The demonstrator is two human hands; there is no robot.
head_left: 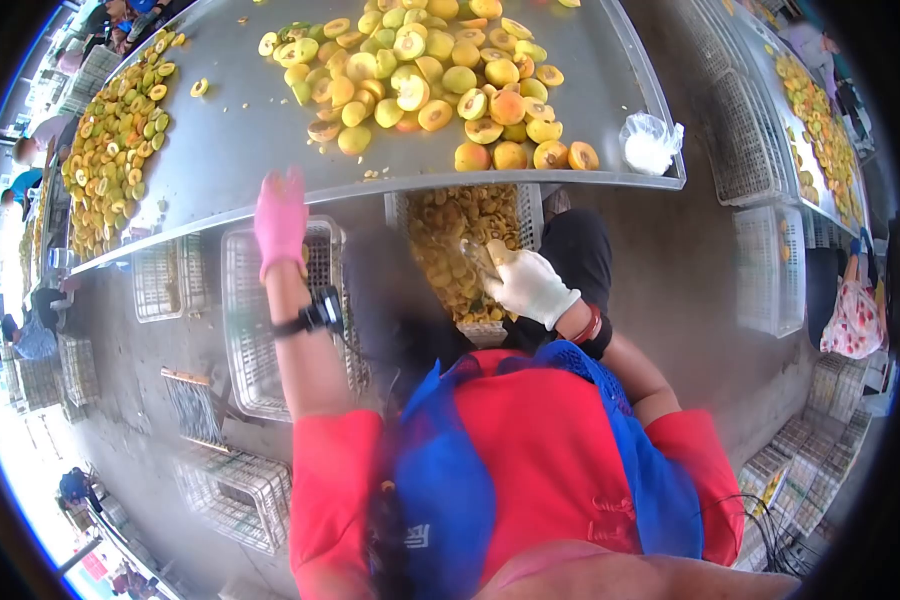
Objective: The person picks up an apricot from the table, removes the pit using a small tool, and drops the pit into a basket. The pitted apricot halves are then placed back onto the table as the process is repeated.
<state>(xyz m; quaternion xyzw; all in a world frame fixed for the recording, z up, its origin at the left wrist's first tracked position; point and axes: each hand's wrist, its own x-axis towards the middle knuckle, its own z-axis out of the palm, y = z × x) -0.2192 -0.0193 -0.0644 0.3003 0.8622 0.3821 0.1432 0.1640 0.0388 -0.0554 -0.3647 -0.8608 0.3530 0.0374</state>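
Observation:
My left hand (281,225), in a pink glove, is at the front edge of the metal table (220,170); its fingers are smeared by motion. My right hand (532,287), in a white glove, is closed round a small blurred thing that I cannot make out. It hangs over a white crate (532,215) of fruit pieces (450,240) between my knees. Beyond my hands, a heap of yellow-green fruit (410,75), many of them cut in half, lies on the table.
A white plastic bag (650,143) lies at the table's right corner. A second fruit pile (120,150) is at the left. An upright-sided crate (260,330) stands on the floor below my left arm. More crates (770,265) stand at the right. Other people are at the far left and right.

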